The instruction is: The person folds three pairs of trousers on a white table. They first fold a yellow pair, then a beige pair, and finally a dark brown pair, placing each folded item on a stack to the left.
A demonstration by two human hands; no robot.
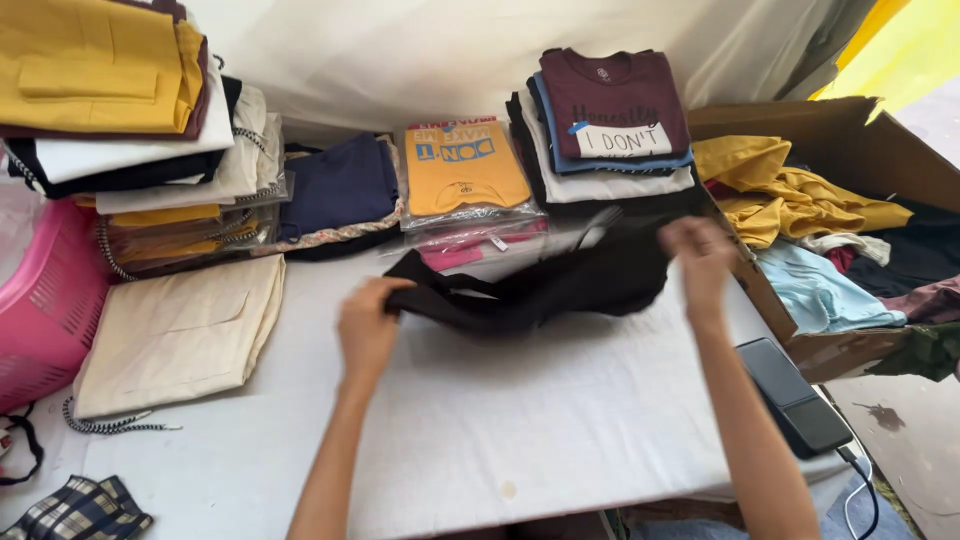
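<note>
A black garment [545, 283] hangs just above the white-covered table [520, 420], held between both hands. My left hand [368, 325] grips its left end, fingers closed on the cloth. My right hand [698, 262] pinches its right end, lifted a little higher. The cloth sags in folds between them. Right behind it lie a folded orange T-shirt in a clear bag [464, 168] and a stack topped by a maroon T-shirt [612, 105].
A cream cloth bag [180, 335] lies at the left, beside a pink basket [40, 300] and tall stacks of folded clothes [130, 120]. A cardboard box of loose garments [830, 230] stands at the right. A dark phone [792, 392] rests on the table's right edge.
</note>
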